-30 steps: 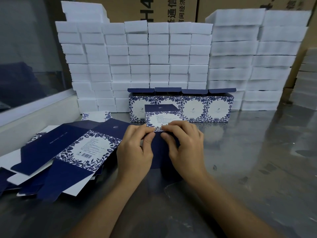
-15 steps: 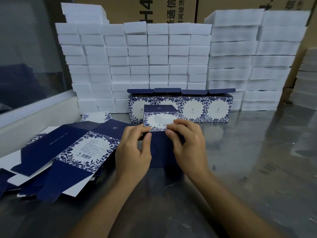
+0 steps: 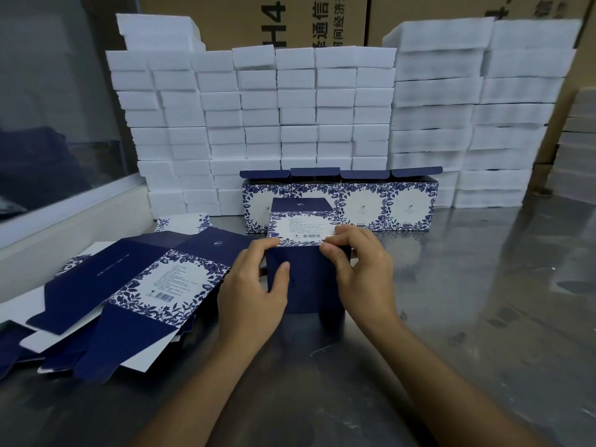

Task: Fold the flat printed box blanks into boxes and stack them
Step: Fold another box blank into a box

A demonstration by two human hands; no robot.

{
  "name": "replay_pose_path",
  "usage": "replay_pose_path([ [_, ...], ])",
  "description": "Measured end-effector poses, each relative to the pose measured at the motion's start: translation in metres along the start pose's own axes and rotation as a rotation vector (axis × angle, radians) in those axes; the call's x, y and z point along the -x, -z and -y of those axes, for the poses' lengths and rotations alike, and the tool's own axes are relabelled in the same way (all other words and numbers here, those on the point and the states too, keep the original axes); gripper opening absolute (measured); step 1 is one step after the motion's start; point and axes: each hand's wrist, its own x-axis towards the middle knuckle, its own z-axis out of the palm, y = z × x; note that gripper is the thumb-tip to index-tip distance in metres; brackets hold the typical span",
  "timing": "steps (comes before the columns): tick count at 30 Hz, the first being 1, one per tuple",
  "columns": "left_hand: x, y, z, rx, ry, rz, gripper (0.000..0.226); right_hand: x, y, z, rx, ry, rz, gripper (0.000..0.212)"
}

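Note:
A navy and white floral box (image 3: 306,275) stands on the steel table in front of me, its barcode panel facing up. My left hand (image 3: 251,285) grips its left side, thumb pressed on the navy front face. My right hand (image 3: 361,272) holds the right side, fingertips curled over the top front edge. Behind it a row of several folded boxes (image 3: 342,201) stands with open lids. A loose pile of flat printed blanks (image 3: 129,285) lies to the left.
Tall stacks of white foam blocks (image 3: 258,124) line the back of the table, with brown cartons (image 3: 322,21) behind them. A glass partition (image 3: 48,108) with a white sill runs along the left. Bare steel tabletop (image 3: 483,301) extends to the right.
Both hands have spread apart from the middle of the box top to its left and right sides. The box now stands a little more upright and squared.

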Motion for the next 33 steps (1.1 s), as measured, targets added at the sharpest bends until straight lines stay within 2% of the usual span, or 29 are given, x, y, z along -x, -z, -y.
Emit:
replay_pose_path([
  [3,0.0,0.0,0.0,0.001,0.0,0.002,0.032,0.002,-0.001,0.0,-0.028,-0.021,-0.018,0.001],
  [4,0.0,0.0,0.001,0.003,-0.002,0.007,0.033,0.003,-0.002,-0.001,-0.024,-0.045,-0.033,0.006],
  [6,0.0,0.001,0.003,0.011,0.005,0.025,0.039,0.006,-0.002,-0.005,-0.05,-0.13,-0.011,0.023],
  [10,0.001,0.002,0.012,0.0,0.038,0.096,0.063,0.014,0.0,-0.014,-0.111,-0.296,0.222,0.072],
  [12,0.002,0.0,0.016,0.049,0.134,0.139,0.076,0.014,-0.001,-0.019,-0.088,-0.332,0.226,0.079],
  [15,0.002,-0.004,0.023,0.075,0.258,0.193,0.076,0.013,-0.004,-0.026,0.0,-0.338,0.277,0.059],
  [21,0.002,-0.005,0.028,-0.008,0.246,0.11,0.043,0.018,-0.006,-0.031,0.075,-0.37,0.262,0.044],
  [26,0.001,-0.002,0.024,-0.093,0.193,0.04,0.036,0.019,-0.008,-0.025,0.13,-0.354,0.196,0.044],
  [33,0.001,-0.001,0.017,-0.192,0.17,0.003,0.045,0.02,-0.009,-0.017,0.19,-0.339,0.119,0.05],
])
